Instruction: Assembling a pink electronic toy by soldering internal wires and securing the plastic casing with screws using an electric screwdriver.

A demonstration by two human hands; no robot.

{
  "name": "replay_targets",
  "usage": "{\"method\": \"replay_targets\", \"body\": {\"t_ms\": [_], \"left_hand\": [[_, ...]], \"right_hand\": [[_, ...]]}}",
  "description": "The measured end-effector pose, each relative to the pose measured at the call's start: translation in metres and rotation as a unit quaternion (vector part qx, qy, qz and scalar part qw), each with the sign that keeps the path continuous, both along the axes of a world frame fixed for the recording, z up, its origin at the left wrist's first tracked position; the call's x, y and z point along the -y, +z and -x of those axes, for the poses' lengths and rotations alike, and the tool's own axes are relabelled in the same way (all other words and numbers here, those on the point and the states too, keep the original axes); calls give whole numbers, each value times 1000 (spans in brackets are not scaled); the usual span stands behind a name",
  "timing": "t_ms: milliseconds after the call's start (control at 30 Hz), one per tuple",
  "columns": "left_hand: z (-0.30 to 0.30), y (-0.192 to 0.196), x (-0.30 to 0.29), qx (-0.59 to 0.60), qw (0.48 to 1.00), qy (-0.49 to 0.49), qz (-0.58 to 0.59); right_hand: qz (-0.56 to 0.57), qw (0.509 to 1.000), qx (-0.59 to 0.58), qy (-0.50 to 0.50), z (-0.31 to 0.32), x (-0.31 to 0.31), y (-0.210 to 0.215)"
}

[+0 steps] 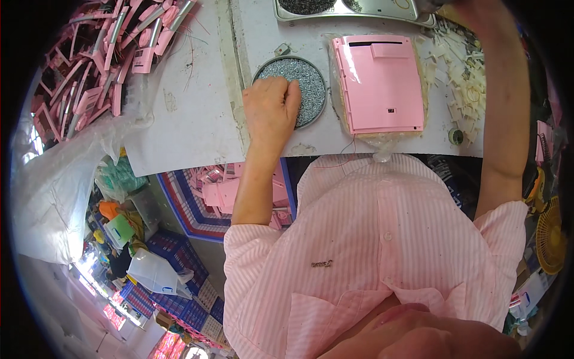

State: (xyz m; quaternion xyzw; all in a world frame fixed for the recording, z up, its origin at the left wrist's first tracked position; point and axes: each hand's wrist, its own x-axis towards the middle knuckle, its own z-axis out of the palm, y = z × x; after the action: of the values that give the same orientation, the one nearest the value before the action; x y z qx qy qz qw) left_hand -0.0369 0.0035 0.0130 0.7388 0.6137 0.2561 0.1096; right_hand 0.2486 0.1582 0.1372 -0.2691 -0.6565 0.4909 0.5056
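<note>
My left hand (pixel 269 103) rests over the left part of a round dish (pixel 324 99) filled with small silvery screws (pixel 309 84). Its fingers are curled closed, and whatever they pinch is hidden. To the right of the dish, a flat pink plastic panel (pixel 382 87) with a slot and a small cutout lies on a plastic-wrapped pad (pixel 336 99). My right hand (pixel 475 13) reaches far forward to the top edge, blurred and cut off. A dark shape, too unclear to name, shows beside it.
A metal tray (pixel 382 11) with dark small parts stands at the back. White plastic pieces (pixel 457 78) and a small roll (pixel 455 136) lie right. Pink parts (pixel 113 54) pile up left. Below the table edge, a blue basket (pixel 185 206) holds more pink pieces.
</note>
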Motion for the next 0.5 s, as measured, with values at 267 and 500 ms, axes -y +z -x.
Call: {"method": "replay_targets", "body": {"t_ms": [267,500], "left_hand": [[-82,25,16,179,962,-194,-71],[-113,14,19,192,944,-235,-131]], "right_hand": [[36,972,-139,187,-17,96,-31],[39,977,-144,153,-28,131,-11]]}}
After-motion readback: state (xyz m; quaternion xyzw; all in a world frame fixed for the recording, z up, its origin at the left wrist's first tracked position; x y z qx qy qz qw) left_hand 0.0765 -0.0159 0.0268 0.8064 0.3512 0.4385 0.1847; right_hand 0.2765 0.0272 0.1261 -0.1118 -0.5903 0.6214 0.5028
